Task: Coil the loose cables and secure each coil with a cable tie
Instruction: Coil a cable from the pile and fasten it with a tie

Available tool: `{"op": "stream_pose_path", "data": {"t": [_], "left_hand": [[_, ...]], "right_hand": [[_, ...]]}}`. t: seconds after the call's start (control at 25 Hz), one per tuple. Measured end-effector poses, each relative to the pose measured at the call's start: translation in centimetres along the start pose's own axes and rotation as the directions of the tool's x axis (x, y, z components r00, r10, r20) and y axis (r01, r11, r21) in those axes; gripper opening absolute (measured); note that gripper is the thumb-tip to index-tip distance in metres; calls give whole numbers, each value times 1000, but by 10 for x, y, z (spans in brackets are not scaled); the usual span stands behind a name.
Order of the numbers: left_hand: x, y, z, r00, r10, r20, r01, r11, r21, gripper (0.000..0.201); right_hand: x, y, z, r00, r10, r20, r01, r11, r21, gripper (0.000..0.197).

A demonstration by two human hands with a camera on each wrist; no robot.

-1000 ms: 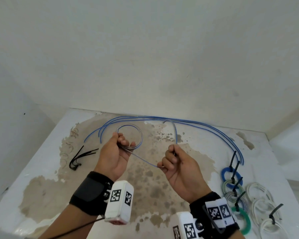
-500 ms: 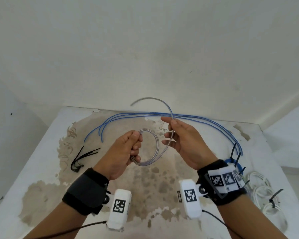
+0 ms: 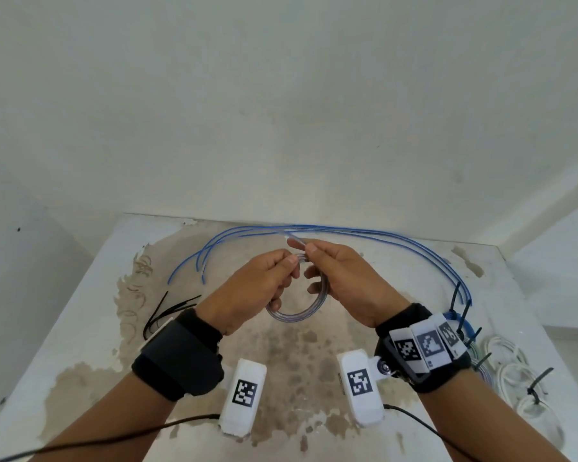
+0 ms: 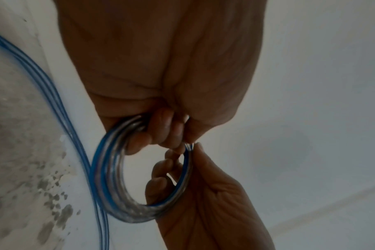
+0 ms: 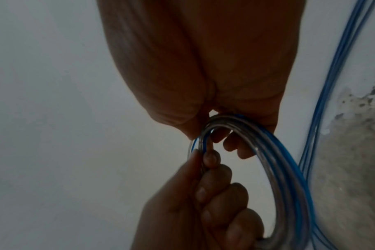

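Blue-striped clear cable is wound into a small coil (image 3: pixel 296 310) held in the air above the stained table (image 3: pixel 80 328), between both hands. The left hand (image 3: pixel 247 288) has its fingers curled round the coil's upper left side, thumb and forefinger pinching the turns together. The right hand (image 3: pixel 344 281) pinches the free end (image 3: pixel 294 241) of the cable at the top of the coil, its lower fingers hooked through the ring.

The step in hand looks like the close of coiling: the last short tail is being laid onto the bundle. Next the coil wants a tie, so one hand must keep all the turns pinched while the other reaches to the loose black ties (image 3: pixel 167 311) lying on the table to the left. Let go too early and the springy turns would likely open.

More loose blue cables (image 3: pixel 381 233) lie along the table's far side, and finished tied coils (image 3: pixel 514 368) sit at the right, so several cables remain.
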State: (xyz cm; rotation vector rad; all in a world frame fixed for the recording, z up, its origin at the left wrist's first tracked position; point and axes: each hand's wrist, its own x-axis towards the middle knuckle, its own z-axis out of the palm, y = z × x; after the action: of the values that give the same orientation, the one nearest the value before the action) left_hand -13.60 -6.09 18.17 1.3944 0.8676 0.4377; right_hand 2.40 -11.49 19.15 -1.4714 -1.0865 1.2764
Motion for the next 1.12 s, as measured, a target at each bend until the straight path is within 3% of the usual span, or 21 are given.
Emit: {"op": "stream_pose_path", "data": {"t": [0.16, 0.32, 0.48, 0.6, 0.72, 0.76, 0.84, 0.88, 0.92, 1.0, 1.12], "left_hand": [[9, 8, 2, 996, -85, -43, 81, 994, -75, 49], [17, 2, 8, 986, -54, -160, 74, 989, 126, 56], [19, -1, 15, 982, -60, -180, 82, 990, 117, 54], [13, 1, 11, 979, -186, -85, 193, 978, 82, 58], [-1, 10, -11, 936, -352, -26, 332, 855, 398, 74], [-5, 15, -18, 943, -328, -54, 310, 807, 502, 71], [-7, 27, -26, 992, -60, -115, 118, 786, 606, 47], [-4, 32, -26, 990, 87, -114, 1, 790, 613, 33], [-1, 36, -26, 986, 152, -71, -78, 790, 608, 27], [3, 35, -23, 992, 85, 95, -125, 805, 580, 30], [4, 25, -22, 975, -86, 204, 11, 939, 344, 25]], "right_hand": [[-6, 1, 4, 996, -88, 4, 86, 963, -256, 28], [-9, 8, -4, 985, -171, 22, 154, 813, -562, 29], [-6, 17, -6, 979, -202, 31, 177, 765, -620, 33], [-3, 15, -12, 986, -147, 79, 164, 763, -626, 34], [-2, 5, -29, 995, -64, 77, 99, 714, -693, 36], [-3, 2, -34, 996, -31, 86, 83, 708, -702, 35], [-4, -5, -38, 991, 31, 132, 74, 696, -715, 35], [-3, -8, -37, 985, 56, 162, 80, 687, -722, 35], [-3, -12, -35, 978, 74, 194, 92, 680, -728, 35], [-3, -17, -30, 966, 100, 237, 106, 683, -723, 35], [-4, -22, -31, 962, 93, 256, 108, 734, -671, 33]]}}
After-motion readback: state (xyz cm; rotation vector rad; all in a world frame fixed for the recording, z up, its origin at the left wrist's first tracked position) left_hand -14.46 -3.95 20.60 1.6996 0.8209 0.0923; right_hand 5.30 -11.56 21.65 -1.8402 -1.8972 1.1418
